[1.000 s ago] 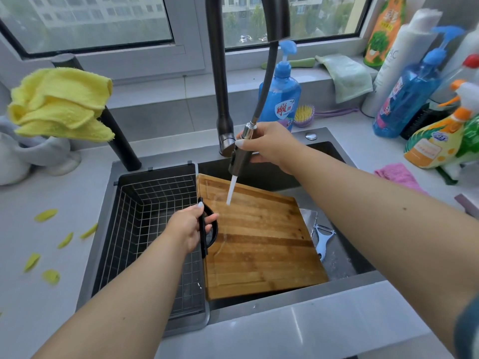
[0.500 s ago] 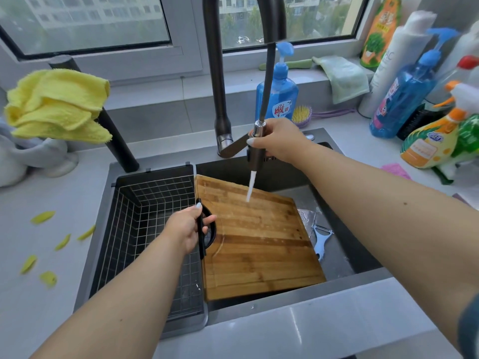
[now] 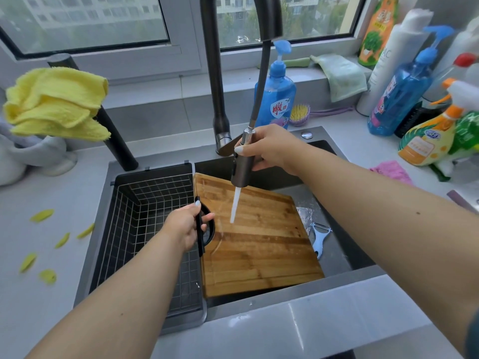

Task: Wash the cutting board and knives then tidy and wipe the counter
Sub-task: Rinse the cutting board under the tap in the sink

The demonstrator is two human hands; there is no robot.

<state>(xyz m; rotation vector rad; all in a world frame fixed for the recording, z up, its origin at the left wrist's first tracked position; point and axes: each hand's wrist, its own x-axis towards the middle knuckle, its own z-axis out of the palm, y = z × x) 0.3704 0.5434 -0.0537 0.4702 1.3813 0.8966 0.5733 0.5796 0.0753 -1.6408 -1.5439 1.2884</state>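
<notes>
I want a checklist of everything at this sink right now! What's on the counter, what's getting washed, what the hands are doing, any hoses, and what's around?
Surface: grey counter round a dark sink.
Job's things: wooden cutting board tilted in the sink under running water; no knife clearly seen.
Clutter: yellow peel scraps on the left counter; blue peeler in the sink; pink cloth; yellow cloth.
Hands: left hand grips the board's black handle; right hand holds the spray head.
Cables: the sprayer's dark hose.
Surroundings: wire basket, blue soap bottle, spray bottles, window.
</notes>
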